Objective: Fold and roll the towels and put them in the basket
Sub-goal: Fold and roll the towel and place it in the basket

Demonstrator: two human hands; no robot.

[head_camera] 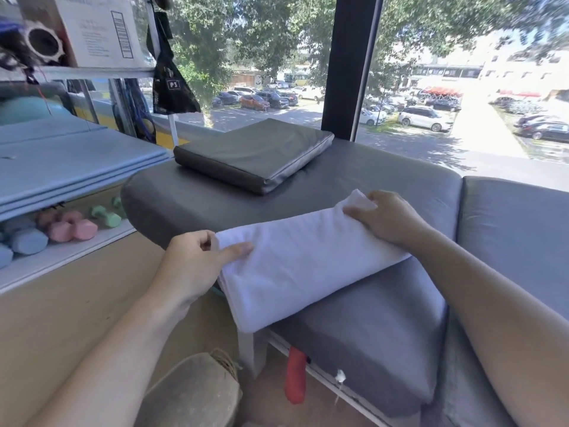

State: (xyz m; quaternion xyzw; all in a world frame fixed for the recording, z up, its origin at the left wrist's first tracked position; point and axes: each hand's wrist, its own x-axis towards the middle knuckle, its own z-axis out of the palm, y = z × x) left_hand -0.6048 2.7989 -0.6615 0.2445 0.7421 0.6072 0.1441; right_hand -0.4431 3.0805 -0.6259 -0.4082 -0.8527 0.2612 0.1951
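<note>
A folded white cotton towel (303, 260) lies as a long flat band across the near left corner of a grey padded bench cushion (378, 331), its left end hanging out past the cushion's left edge. The left hand (197, 260) grips that overhanging end, thumb on top of the cloth and fingers curled beneath. The right hand (388, 220) is closed on the towel's far right end, pinching the corner where the cloth bunches up. A dark grey square leather pad (255, 155) sits well apart at the bench's far left corner. A woven straw basket (197, 392) stands on the floor below the near edge, beneath the left forearm, only partly in view.
</note>
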